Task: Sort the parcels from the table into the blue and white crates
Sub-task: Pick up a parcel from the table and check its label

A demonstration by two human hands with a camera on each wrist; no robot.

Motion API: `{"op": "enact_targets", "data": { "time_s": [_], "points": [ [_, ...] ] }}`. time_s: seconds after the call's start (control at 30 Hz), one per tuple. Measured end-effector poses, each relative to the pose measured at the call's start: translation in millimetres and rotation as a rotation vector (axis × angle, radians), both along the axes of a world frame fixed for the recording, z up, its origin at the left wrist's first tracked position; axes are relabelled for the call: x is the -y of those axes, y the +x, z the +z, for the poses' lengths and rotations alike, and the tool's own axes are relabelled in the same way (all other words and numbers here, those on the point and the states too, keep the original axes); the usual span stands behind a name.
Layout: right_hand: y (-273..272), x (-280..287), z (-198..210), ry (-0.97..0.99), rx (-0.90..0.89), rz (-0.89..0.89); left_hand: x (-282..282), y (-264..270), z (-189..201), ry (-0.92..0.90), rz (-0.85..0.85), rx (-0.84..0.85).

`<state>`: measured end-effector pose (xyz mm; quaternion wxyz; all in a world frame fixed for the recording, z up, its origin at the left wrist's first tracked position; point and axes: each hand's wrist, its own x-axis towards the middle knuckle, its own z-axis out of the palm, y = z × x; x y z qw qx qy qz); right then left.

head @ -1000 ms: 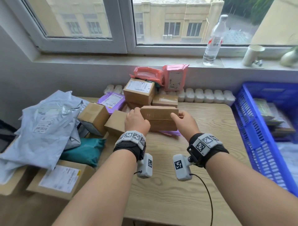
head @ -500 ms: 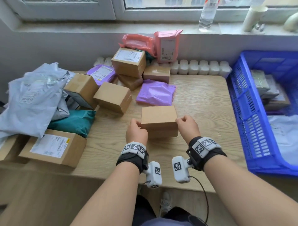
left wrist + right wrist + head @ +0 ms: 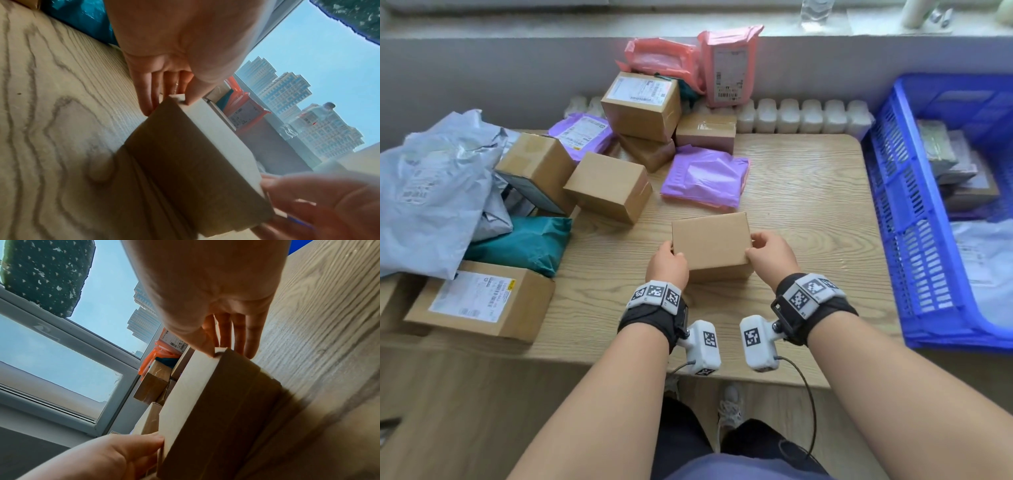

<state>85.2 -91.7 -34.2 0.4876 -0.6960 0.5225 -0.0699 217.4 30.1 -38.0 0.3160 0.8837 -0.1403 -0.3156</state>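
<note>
A plain brown cardboard box (image 3: 710,240) sits on the wooden table (image 3: 801,192) near its front edge. My left hand (image 3: 667,262) grips its left side, thumb on top and fingers down the side wall (image 3: 148,91). On the other side my right hand (image 3: 768,253) grips it the same way (image 3: 230,331). The box (image 3: 185,154) (image 3: 216,402) rests on the tabletop. A blue crate (image 3: 914,219) stands at the right and holds several parcels. No white crate is in view.
Several cardboard boxes (image 3: 609,186), purple bags (image 3: 705,178), pink bags (image 3: 727,65), a teal bag (image 3: 524,241) and grey bags (image 3: 431,192) crowd the table's left and back. A labelled box (image 3: 479,303) lies at the front left. White bottles (image 3: 801,116) line the back edge.
Both hands have brought the brown box from the pile at the back toward the front of the table and set it down. The head camera has tilted downward.
</note>
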Motion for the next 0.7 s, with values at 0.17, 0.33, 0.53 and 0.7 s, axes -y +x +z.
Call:
{"op": "enact_targets", "data": {
  "time_s": [0.17,0.33,0.53,0.7],
  "points": [
    [2,3,8,-0.018,0.056,-0.042,1,1,7,-0.098,0.073,-0.042],
    [1,7,15,-0.034,0.125,-0.061,1,-4,15,-0.185,0.162,0.052],
    [-3,4,9,0.052,0.125,-0.083,-1,-14,6,-0.183,0.259,0.000],
    [-4,6,3,0.026,0.065,-0.057,1,-11,7,-0.140,0.319,0.062]
  ]
}}
